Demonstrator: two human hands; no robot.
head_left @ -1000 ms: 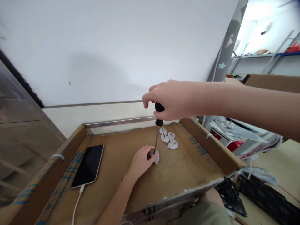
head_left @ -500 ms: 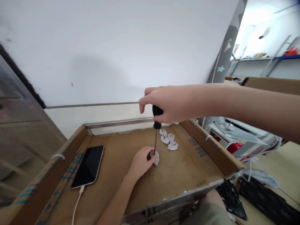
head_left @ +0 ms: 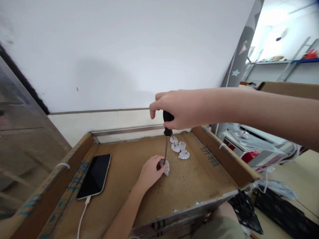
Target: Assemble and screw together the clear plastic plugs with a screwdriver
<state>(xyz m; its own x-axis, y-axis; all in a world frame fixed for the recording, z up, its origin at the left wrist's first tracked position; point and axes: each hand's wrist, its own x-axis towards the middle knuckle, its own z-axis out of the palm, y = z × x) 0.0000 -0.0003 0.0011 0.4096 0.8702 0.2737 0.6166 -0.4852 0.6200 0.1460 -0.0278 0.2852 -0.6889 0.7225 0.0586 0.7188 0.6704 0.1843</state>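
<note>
My right hand (head_left: 169, 111) is closed round the black handle of a screwdriver (head_left: 168, 129), held upright over the cardboard. The shaft runs down to a small clear plastic piece (head_left: 166, 168), and its tip is hidden there by my fingers. My left hand (head_left: 152, 171) rests on the cardboard and pinches that clear piece from the left side. Just behind and to the right lie several similar clear plastic pieces (head_left: 183, 154) with thin upright posts.
The work surface is a cardboard tray (head_left: 119, 186) with raised sides and dark specks. On its left lies a smartphone (head_left: 94, 176) with a white cable (head_left: 82, 212). A white wall panel (head_left: 137, 49) stands behind. Black plastic bags (head_left: 245, 212) are at lower right.
Both hands keep their hold on the screwdriver and the clear piece. My right hand and the screwdriver handle have shifted very slightly to the right.
</note>
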